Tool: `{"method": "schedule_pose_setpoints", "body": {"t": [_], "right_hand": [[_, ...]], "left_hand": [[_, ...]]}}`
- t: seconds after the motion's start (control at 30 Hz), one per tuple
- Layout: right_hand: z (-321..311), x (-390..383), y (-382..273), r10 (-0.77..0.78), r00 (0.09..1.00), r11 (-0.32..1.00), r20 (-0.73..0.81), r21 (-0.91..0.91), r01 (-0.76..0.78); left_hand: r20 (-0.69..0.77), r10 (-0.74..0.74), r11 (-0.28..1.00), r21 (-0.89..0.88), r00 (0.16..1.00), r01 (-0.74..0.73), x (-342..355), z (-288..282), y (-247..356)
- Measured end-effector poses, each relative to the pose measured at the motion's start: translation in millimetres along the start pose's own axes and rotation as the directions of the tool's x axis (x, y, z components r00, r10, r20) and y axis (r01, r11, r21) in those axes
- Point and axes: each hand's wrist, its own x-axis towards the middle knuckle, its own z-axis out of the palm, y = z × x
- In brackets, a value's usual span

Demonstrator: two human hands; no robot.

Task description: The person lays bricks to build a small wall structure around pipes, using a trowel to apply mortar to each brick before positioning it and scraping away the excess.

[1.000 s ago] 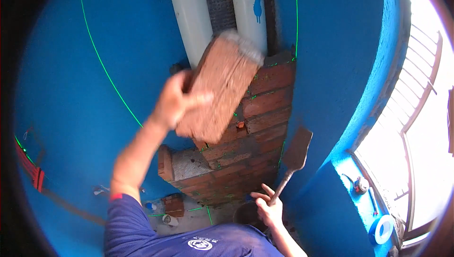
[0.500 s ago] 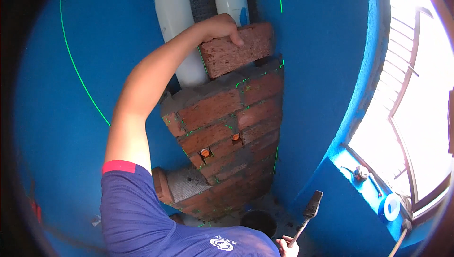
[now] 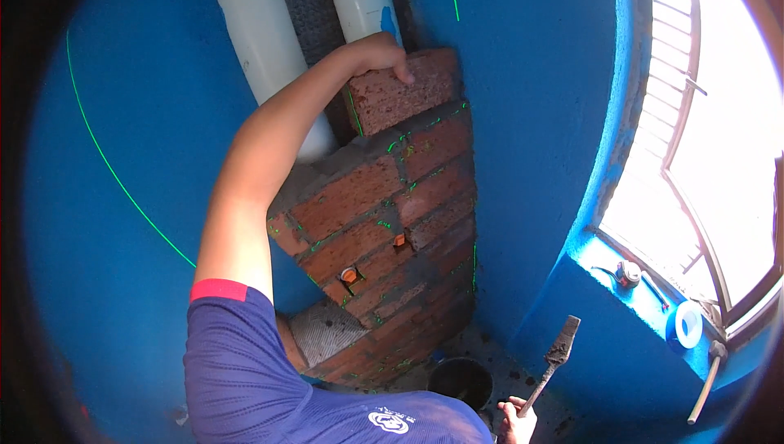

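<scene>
My left hand (image 3: 382,53) is closed over the top of a red brick (image 3: 404,94), with the thumb on its front face. The brick rests at the top of a low brick wall (image 3: 347,205), on its grey mortar bed and against the blue wall on the right. Low in the view, my right hand (image 3: 516,421) grips the handle of a narrow trowel (image 3: 560,349), its blade pointing up and smeared with mortar. Some of the left fingers are hidden behind the brick.
Two white pipes (image 3: 260,27) rise behind the brickwork. A dark bucket (image 3: 461,380) stands on the floor. On the window ledge lie a tape measure (image 3: 627,273), a blue-and-white roll (image 3: 687,325) and a hammer (image 3: 709,379). Green laser lines cross the blue walls (image 3: 131,150).
The brick has come down from above the mortar and sits on the wall, against the right-hand blue wall. My left hand stays on it. The view has shifted slightly.
</scene>
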Motion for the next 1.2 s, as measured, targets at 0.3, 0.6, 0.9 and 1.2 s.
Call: {"method": "schedule_pose_setpoints", "body": {"t": [0.3,0.6,0.9,1.2], "right_hand": [[15.4,4.6,1.2,0.015,0.999,1.0,0.037,0.0,-0.015],[28.7,21.9,-30.1,-0.005,0.989,0.996,0.15,-0.088,0.019],[27.4,53.2,-15.8,0.086,0.979,0.996,0.185,-0.003,-0.087],[25.5,64.3,-13.6,0.055,0.974,0.996,0.22,-0.074,-0.04]], "left_hand": [[-0.019,-0.031,1.0,-0.002,0.999,0.031,5.0,8.9,4.6],[-0.002,0.023,1.0,-0.016,1.0,-0.023,3.7,15.9,4.1],[-0.03,0.016,0.999,-0.05,0.999,-0.017,10.6,21.5,-1.8],[-0.041,0.004,0.998,-0.066,0.999,-0.007,12.4,22.9,-4.8]]}}
